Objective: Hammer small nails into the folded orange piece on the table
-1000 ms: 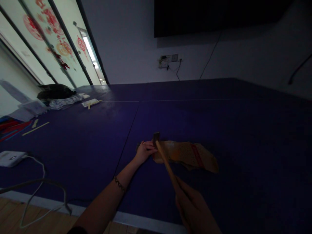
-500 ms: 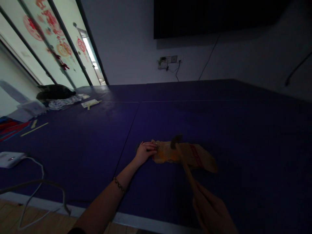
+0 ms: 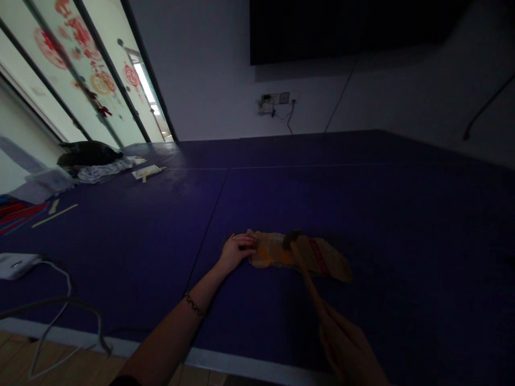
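A hammer (image 3: 304,268) with a long wooden handle and a dark head is gripped near its handle end by my right hand (image 3: 348,343). Its head is down at a yellowish-brown bag (image 3: 328,258), which lies flat and crumpled on the dark blue table. The bag has a red band toward its right side and looks orange and shiny in the middle. At the bag's left end my left hand (image 3: 236,250) is closed, fingers bent over the edge with the thumb below. Something dark and striped shows just behind that hand; its kind is unclear.
The blue table (image 3: 161,236) has a pale front edge. A white device (image 3: 18,265) with a cable lies at left. Red and blue strips (image 3: 22,214), a thin yellowish stick (image 3: 54,215), a small white tray (image 3: 146,171) and a black bag (image 3: 88,153) lie farther back.
The hammer head has come down slightly onto the bag. My left hand keeps its place on the bag's left end. The whole view has shifted a little.
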A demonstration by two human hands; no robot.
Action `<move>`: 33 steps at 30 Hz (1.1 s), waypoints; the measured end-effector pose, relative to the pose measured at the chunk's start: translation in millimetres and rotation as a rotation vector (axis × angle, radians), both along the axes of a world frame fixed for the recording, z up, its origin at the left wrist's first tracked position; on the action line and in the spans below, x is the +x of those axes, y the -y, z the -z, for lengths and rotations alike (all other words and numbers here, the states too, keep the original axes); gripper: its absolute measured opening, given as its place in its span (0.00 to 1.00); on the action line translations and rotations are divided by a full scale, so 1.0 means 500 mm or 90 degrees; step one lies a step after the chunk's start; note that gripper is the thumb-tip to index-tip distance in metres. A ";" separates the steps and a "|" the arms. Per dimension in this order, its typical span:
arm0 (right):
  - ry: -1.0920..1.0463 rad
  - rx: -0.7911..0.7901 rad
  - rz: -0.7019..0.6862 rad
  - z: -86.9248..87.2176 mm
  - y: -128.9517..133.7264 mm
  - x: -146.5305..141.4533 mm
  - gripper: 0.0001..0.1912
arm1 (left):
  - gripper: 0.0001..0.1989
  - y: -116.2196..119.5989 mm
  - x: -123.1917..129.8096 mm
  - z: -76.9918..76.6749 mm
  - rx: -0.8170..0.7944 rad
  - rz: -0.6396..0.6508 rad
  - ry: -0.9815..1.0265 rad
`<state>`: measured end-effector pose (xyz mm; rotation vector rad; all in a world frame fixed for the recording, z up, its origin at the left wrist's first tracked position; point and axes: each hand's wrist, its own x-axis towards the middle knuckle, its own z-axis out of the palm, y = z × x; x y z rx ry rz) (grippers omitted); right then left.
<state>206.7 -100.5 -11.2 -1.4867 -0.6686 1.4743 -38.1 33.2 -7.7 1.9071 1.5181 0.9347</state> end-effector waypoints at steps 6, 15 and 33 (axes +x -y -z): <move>-0.023 0.009 -0.011 0.001 0.004 -0.013 0.30 | 0.04 0.003 -0.002 0.010 0.028 -0.006 0.045; -0.062 0.000 0.044 0.019 -0.001 -0.001 0.25 | 0.05 0.005 -0.004 0.009 0.016 0.005 -0.008; -0.054 0.007 0.058 -0.010 0.010 -0.024 0.22 | 0.06 0.011 0.006 -0.005 0.044 -0.046 0.046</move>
